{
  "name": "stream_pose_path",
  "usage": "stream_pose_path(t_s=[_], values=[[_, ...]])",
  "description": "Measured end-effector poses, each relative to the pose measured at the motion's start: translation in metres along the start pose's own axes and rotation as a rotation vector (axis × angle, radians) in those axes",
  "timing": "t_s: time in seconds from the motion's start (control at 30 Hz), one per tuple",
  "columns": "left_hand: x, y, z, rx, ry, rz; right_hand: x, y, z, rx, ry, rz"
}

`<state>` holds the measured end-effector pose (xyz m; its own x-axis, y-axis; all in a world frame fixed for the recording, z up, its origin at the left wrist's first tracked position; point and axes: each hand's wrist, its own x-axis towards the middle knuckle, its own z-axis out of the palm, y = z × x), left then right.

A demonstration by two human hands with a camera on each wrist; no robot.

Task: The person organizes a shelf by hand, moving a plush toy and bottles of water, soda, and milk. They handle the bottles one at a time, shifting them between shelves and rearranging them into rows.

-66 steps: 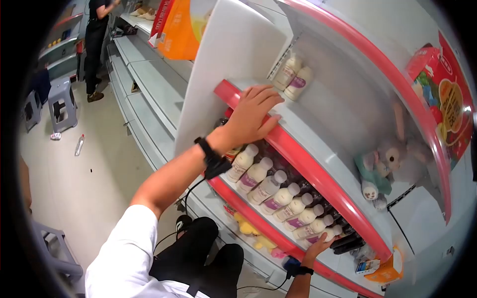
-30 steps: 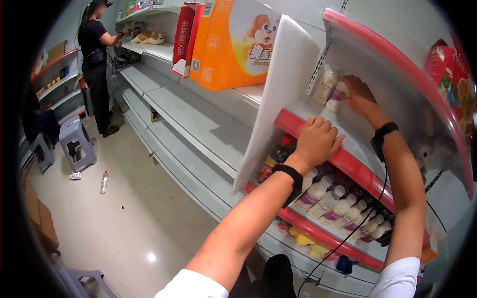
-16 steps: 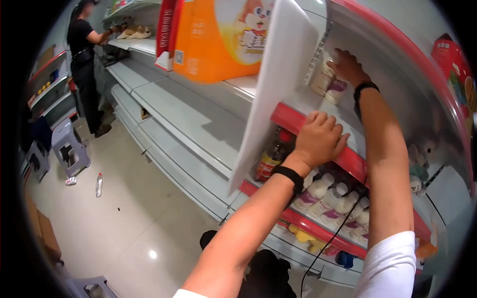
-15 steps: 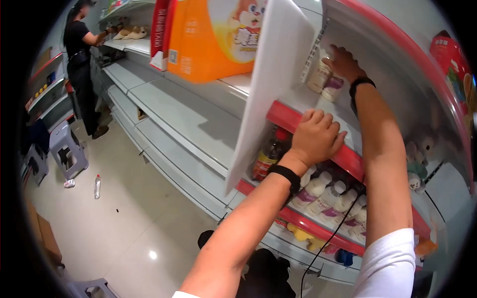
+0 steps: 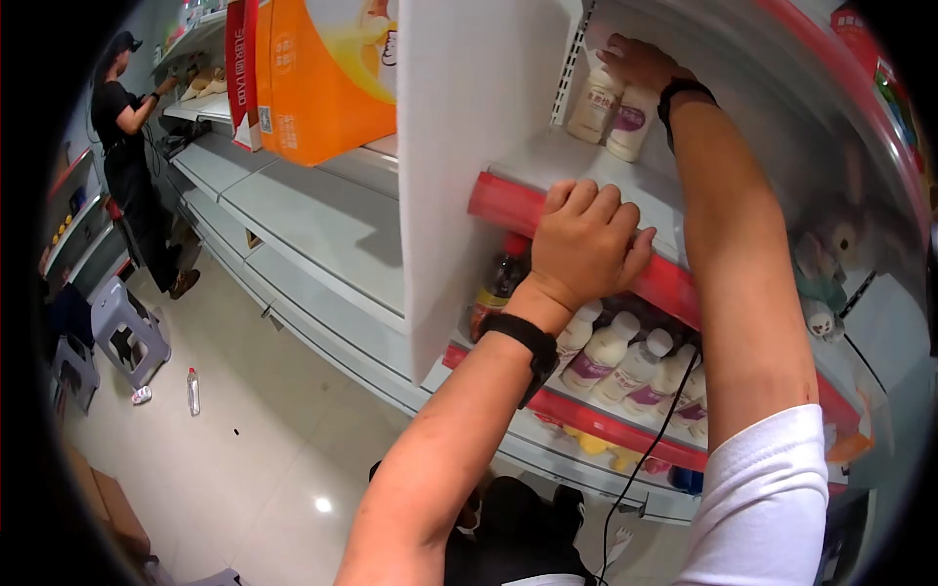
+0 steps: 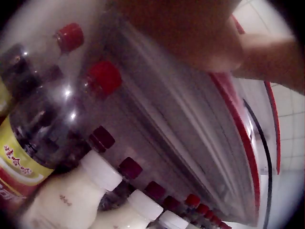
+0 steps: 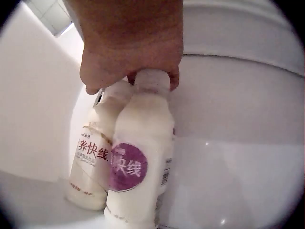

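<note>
Two white-capped milk drink bottles stand side by side on the upper shelf, against the white side panel. The right one [image 7: 138,162] has a round purple label; the left one [image 7: 90,157] has red lettering. My right hand [image 5: 645,63] reaches over their tops, and in the right wrist view its fingers are curled about the cap of the purple-labelled bottle. My left hand [image 5: 586,239] grips the red front edge [image 5: 503,205] of that shelf, fingers bent over it. Below it, a row of milk drink bottles [image 5: 606,352] stands beside a red-capped dark drink bottle [image 6: 47,124].
The white side panel [image 5: 445,166] separates this unit from grey shelves [image 5: 313,215] on the left. An orange box [image 5: 322,88] stands beyond it. A plush toy [image 5: 826,254] sits at the right. A person [image 5: 127,176] stands at the far left. A black cable [image 5: 650,444] hangs in front.
The right hand has gone from the lower bottle row up to the two upper bottles, then shifted along their caps. The left hand stays on the shelf edge. The head view has turned.
</note>
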<state>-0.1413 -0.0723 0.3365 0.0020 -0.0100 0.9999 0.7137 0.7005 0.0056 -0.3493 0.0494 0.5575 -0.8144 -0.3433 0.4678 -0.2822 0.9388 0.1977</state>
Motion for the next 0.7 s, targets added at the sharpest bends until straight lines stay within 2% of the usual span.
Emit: stream_pose_path(t_s=[0.3, 0.4, 0.5, 0.6, 0.7], values=[[0.002, 0.001, -0.002, 0.055, -0.032, 0.018, -0.027, 0.018, -0.007, -0.078, 0.136, -0.212], [0.001, 0.002, -0.001, 0.081, -0.041, 0.019, -0.045, 0.017, -0.003, -0.101, 0.280, -0.340], [0.002, 0.006, -0.003, 0.123, -0.087, 0.012, -0.084, -0.006, -0.026, -0.211, 0.241, -0.370], [0.003, 0.007, -0.004, 0.152, -0.099, 0.017, -0.112, -0.002, -0.039, -0.209, 0.405, -0.557], [0.002, 0.006, -0.003, 0.167, -0.101, 0.034, -0.137, -0.004, -0.063, -0.292, 0.365, -0.553]])
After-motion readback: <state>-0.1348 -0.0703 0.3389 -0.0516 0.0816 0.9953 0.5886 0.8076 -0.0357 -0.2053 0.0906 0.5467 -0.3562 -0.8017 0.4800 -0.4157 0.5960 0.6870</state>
